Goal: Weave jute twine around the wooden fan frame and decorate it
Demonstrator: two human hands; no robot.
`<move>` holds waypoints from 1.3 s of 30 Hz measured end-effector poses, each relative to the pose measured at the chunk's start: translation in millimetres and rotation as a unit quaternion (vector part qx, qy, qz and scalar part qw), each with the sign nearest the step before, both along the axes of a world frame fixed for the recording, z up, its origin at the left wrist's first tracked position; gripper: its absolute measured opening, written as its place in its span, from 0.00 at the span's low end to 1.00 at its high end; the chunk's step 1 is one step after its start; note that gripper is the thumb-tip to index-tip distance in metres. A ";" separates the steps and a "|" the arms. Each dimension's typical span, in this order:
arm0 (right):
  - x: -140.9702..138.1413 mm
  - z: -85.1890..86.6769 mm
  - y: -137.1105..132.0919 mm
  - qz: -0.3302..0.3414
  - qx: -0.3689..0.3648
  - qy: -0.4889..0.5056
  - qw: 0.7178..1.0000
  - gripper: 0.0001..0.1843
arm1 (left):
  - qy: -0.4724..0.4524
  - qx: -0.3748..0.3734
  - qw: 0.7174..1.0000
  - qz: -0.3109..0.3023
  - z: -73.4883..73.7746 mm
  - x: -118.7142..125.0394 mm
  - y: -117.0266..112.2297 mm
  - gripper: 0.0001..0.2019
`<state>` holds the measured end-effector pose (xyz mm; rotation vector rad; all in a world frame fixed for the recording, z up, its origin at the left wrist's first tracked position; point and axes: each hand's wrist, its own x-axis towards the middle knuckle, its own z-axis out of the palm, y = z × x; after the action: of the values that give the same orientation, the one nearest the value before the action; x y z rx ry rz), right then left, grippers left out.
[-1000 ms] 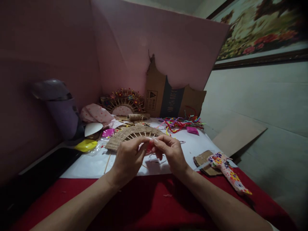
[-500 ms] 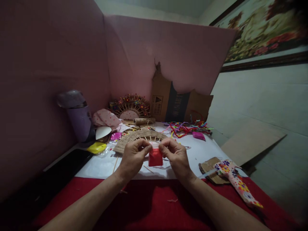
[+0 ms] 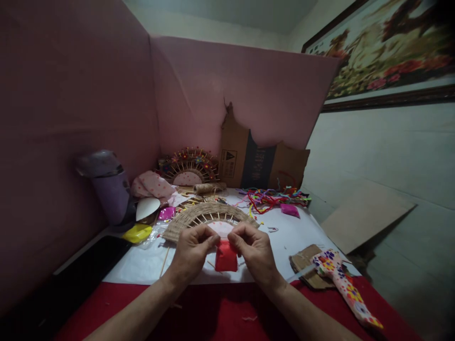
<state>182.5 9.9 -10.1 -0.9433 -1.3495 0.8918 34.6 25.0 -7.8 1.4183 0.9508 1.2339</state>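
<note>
A small red packet (image 3: 226, 257) hangs between my two hands, its top edge pinched at both corners. My left hand (image 3: 195, 246) grips the upper left corner between thumb and fingers. On the other corner my right hand (image 3: 251, 246) is closed in the same kind of pinch. What the packet contains cannot be made out. Just behind it lies a half-round fan-shaped piece (image 3: 185, 219) wound with brown twine, with thin sticks and a dotted pale centre, partly hidden by my hands.
A similar decorated fan (image 3: 188, 177) and torn cardboard (image 3: 234, 166) stand at the back. Colourful pipe cleaners (image 3: 270, 199) and a magenta packet (image 3: 290, 210) lie right. A flower-patterned glue gun (image 3: 341, 272) rests on cardboard. Left are a purple cup (image 3: 112, 194), yellow packet (image 3: 138, 233) and black phone (image 3: 92, 255).
The view has tilted slightly upward, so the scene sits lower. Both hands still hold the red packet by its top edge.
</note>
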 end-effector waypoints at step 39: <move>-2.0 -9.7 12.4 -0.015 -0.090 0.056 0.994 0.20 | -0.018 -0.042 0.988 -0.149 1.5 1.1 10.4 0.14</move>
<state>180.5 22.3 -19.8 -1.0330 -1.1708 1.0415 35.7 35.4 -6.3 1.4076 0.7253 0.9828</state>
